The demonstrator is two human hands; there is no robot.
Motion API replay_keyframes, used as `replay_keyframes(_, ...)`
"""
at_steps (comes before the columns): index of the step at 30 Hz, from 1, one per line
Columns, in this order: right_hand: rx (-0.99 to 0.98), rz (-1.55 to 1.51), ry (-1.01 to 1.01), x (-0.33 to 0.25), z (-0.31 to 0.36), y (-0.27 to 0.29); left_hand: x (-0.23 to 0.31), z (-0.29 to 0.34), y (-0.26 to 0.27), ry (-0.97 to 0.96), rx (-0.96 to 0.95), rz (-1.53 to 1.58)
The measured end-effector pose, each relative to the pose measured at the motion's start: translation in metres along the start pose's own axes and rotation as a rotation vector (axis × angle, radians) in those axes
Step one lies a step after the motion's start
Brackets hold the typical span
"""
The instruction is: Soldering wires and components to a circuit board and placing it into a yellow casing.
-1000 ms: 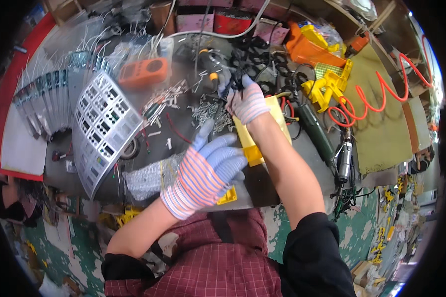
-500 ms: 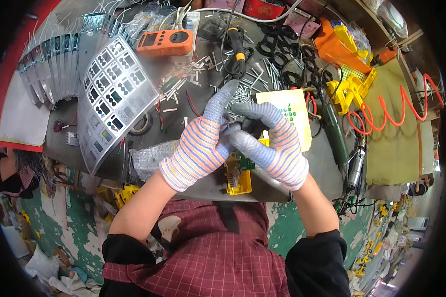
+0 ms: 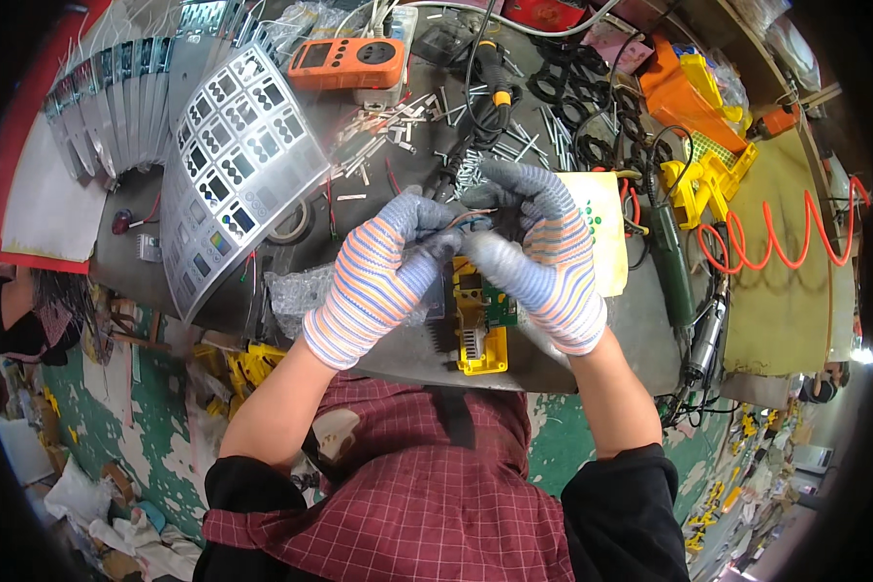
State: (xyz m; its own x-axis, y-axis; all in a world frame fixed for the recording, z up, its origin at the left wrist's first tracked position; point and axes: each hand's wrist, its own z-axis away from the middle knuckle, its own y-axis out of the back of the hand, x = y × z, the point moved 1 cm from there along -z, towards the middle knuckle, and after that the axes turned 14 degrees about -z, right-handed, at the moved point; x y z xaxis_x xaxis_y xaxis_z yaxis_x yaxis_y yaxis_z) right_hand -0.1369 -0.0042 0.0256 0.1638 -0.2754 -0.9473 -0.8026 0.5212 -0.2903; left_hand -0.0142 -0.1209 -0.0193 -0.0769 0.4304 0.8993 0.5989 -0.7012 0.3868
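Observation:
My left hand [image 3: 373, 272], in a striped glove with grey fingertips, is closed in a pinch on thin wires [image 3: 470, 217]. My right hand [image 3: 550, 262], gloved alike, pinches the same wires from the other side, its thumb smeared by motion. The wires, one bluish and one reddish, run between the two sets of fingertips; their ends are hidden. Below the hands, near the table's front edge, lies a yellow plastic housing [image 3: 492, 365]. A green circuit board [image 3: 501, 308] sits against it, partly covered by my right hand.
Loose screws [image 3: 519, 147], a black-and-orange soldering iron [image 3: 497, 82] and a yellow sheet [image 3: 606, 242] lie beyond my hands. An orange multimeter [image 3: 347, 63] and a curved sticker sheet [image 3: 233, 165] are at left. A green power tool [image 3: 671, 267] and coiled red hose [image 3: 781, 257] are at right.
My fingers have drawn slightly apart, so the wires between them now show. The right thumb has shifted. The whole view has swung a little, and more of the yellow housing is uncovered.

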Motion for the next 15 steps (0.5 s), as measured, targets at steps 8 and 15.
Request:
replay_keyframes(8, 0.069, 0.092, -0.109, -0.005, -0.019, 0.000, -0.007, -0.003, 0.011, 0.134, -0.045, 0.576)
replay_keyframes(15, 0.063, 0.034, -0.133, -0.001, -0.031, -0.004, 0.000, -0.003, 0.017, 0.079, -0.237, 0.449)
